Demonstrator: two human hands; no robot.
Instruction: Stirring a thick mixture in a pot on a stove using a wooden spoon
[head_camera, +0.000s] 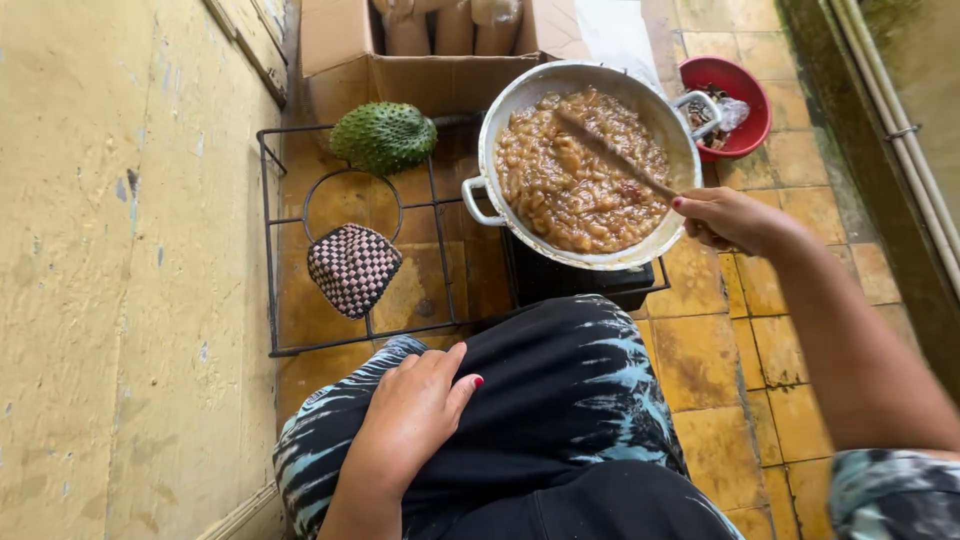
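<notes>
**Inspector A:** Head view, the only one. Right hand (728, 220) sits at the near rim of the metal pot (500, 150), fingers closed around the end of a wooden spoon (612, 152). The spoon's far end lies in the brown chunky mixture (570, 190) that fills the pot nearly to the brim.

**Inspector B:** And the pot's seating?

**Inspector A:** It rests on a dark burner (570, 280) at the right end of a black wire rack (268, 250) standing on the tiled floor (720, 360). The pot looks tilted toward the camera, though the angle may exaggerate that.

**Inspector B:** Left hand?

**Inspector A:** Left hand (420, 405) lies flat on the person's thigh, on tie-dye cloth, fingers loosely together and holding nothing. It is well apart from the pot.

**Inspector B:** Surroundings?

**Inspector A:** A green spiky fruit (385, 135) and a checked pot holder (352, 268) lie on the rack's left part. A cardboard box (350, 50) stands behind, a red bowl (745, 125) just beyond the pot's far handle.

**Inspector B:** Risks?

**Inspector A:** In my judgement, three. A forceful stir could slop mixture over the rim, given the fill level. With no hand on a handle, sideways spoon pressure could shift the pot on the burner. The knees sit near the burner, so any spill would land on the legs.
</notes>
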